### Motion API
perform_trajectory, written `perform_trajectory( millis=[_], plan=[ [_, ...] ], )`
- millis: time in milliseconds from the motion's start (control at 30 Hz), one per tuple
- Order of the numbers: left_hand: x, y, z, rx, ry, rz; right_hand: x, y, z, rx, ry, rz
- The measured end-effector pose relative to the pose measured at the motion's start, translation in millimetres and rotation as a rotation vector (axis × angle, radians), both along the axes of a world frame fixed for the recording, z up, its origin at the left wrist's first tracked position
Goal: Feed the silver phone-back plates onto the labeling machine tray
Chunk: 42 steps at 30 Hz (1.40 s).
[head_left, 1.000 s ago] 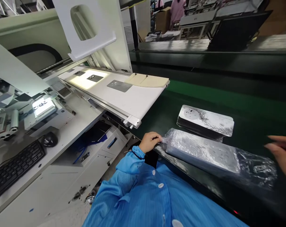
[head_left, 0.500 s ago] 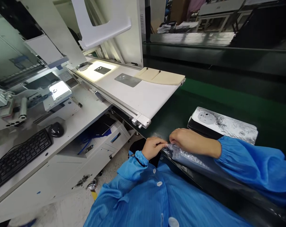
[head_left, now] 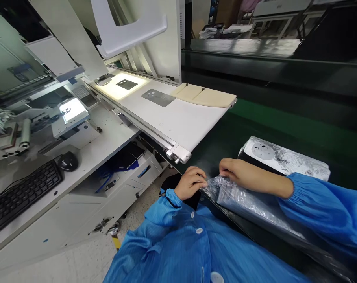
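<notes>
While both hands work at the near end of the plastic-wrapped stack (head_left: 249,202), which lies on the dark green counter (head_left: 284,125) at about 5 o'clock in the view, the left hand (head_left: 190,182) pinches the loose film at the tip and the right hand (head_left: 240,175) presses its fingers on the wrap just beside it, so each grip is closed on the film. I judge the film to be thin, soft and slippery, easy to tear, while the plates inside look stiff and rather heavy together; it seems safer to hold the pack under its long sides, not by the film. I count 1 wrapped stack, 1 unwrapped stack of plates (head_left: 284,159) at 3 o'clock, touching it or nearly so, 2 single plates on the white machine bed (head_left: 178,122) at 11 o'clock, 1 keyboard (head_left: 21,194) and 1 mouse (head_left: 67,161) at 9 o'clock.
</notes>
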<state>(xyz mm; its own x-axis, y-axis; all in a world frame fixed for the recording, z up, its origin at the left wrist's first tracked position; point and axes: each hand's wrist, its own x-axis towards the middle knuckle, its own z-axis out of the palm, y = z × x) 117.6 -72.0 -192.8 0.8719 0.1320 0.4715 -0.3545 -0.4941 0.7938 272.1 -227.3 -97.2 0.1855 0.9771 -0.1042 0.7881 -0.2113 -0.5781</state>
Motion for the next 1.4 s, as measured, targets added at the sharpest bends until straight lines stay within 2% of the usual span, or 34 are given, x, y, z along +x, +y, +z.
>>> perform_trajectory(
  millis=[167, 300, 467, 600, 800, 900, 1033, 1200, 1300, 1400],
  plan=[
    [0, 4, 1.0, 0.02, -0.053, -0.046, -1, -9, 9.5, 0.0, 0.194, -0.162],
    [-2, 2, 14.9, 0.101, -0.056, 0.017, -5, -9, 13.2, 0.024, 0.237, -0.274],
    [-2, -11, 40.6, 0.137, -0.076, 0.13, -6, -4, 15.5, 0.037, 0.197, -0.24],
    [8, -24, 40.4, 0.194, 0.095, 0.24, -5, -2, 16.8, 0.045, 0.158, -0.202],
    [13, -25, 35.1, 0.121, 0.09, 0.13, 2, -2, 12.9, 0.063, 0.125, -0.227],
    [15, -22, 36.9, 0.0, 0.143, 0.138, 5, -3, 16.8, 0.052, 0.101, -0.188],
    [21, -20, 36.6, -0.034, 0.237, 0.119, 3, -3, 26.4, 0.032, 0.066, -0.123],
    [18, -16, 39.0, -0.132, 0.293, 0.145, 5, -6, 23.4, 0.025, 0.083, -0.166],
    [8, -10, 47.1, -0.084, 0.288, 0.118, 9, -7, 18.0, 0.012, 0.119, -0.204],
    [1, -7, 54.5, 0.013, 0.277, 0.089, 16, -6, 19.8, -0.013, 0.149, -0.151]
  ],
)
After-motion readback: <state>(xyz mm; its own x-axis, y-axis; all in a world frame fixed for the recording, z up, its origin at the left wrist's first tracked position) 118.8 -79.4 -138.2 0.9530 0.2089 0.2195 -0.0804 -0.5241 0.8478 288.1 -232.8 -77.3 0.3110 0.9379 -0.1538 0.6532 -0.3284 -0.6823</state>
